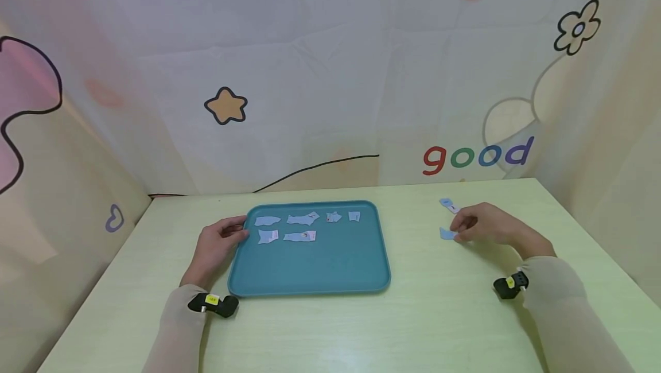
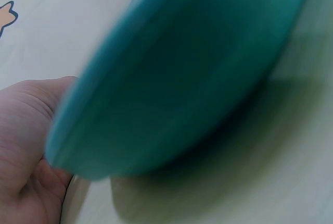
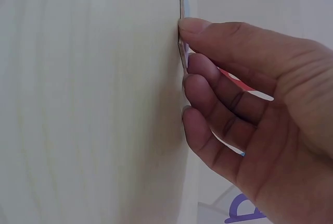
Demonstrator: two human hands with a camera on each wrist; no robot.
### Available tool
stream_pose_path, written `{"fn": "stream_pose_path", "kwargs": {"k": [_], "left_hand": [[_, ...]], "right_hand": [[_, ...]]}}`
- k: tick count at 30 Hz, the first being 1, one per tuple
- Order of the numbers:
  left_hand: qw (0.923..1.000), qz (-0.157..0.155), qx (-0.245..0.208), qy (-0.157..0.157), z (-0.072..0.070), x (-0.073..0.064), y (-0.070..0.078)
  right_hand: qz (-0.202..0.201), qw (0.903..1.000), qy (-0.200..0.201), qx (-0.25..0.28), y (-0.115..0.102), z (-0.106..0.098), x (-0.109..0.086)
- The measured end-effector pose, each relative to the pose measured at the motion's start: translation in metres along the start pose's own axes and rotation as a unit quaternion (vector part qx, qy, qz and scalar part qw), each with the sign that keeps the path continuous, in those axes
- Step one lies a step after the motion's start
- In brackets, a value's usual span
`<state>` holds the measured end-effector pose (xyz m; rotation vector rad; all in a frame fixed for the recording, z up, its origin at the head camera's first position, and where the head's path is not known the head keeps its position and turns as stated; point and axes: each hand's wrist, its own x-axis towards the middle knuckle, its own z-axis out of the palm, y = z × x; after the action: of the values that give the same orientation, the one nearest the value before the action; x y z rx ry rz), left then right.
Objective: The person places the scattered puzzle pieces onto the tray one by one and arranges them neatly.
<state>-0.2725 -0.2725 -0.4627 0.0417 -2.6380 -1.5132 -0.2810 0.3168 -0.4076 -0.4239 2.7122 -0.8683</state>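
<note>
My left hand holds the left edge of a blue-green tray, thumb and fingers at its rim. The left wrist view shows the tray's outer wall close up, hiding the fingertips. On the tray lie several small light-blue irregular card pieces in two rows. Off to the tray's right, my right hand pinches a light-blue card piece down at the table. In the right wrist view that card piece is seen edge-on under the thumb, the other fingers curled beside it.
More small card pieces lie on the table just beyond my right hand. The pale wooden table ends at a printed curtain behind and at both sides. A black wrist camera sits on each sleeve.
</note>
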Motion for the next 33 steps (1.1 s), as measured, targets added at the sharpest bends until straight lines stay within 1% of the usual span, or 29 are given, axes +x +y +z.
{"fn": "stream_pose_path", "kwargs": {"k": [6, 15, 24, 29, 33], "left_hand": [[1.0000, -0.001, -0.004, 0.003, 0.001, 0.001, 0.000], [1.0000, -0.005, -0.006, 0.000, 0.001, -0.001, 0.002], [1.0000, 0.000, -0.001, -0.001, 0.000, 0.000, 0.002], [1.0000, 0.006, 0.001, 0.000, -0.001, 0.000, 0.002], [1.0000, 0.001, 0.001, -0.001, 0.000, 0.000, 0.002]], "right_hand": [[0.005, 1.0000, 0.003, 0.002, -0.003, 0.002, 0.000], [0.010, 0.9999, -0.013, -0.002, -0.010, -0.001, -0.002], [0.020, 0.9995, -0.004, -0.024, -0.016, 0.000, -0.002], [0.020, 0.9995, 0.002, -0.024, -0.015, 0.001, -0.002], [0.018, 0.9997, 0.000, -0.018, -0.015, 0.001, -0.002]]}}
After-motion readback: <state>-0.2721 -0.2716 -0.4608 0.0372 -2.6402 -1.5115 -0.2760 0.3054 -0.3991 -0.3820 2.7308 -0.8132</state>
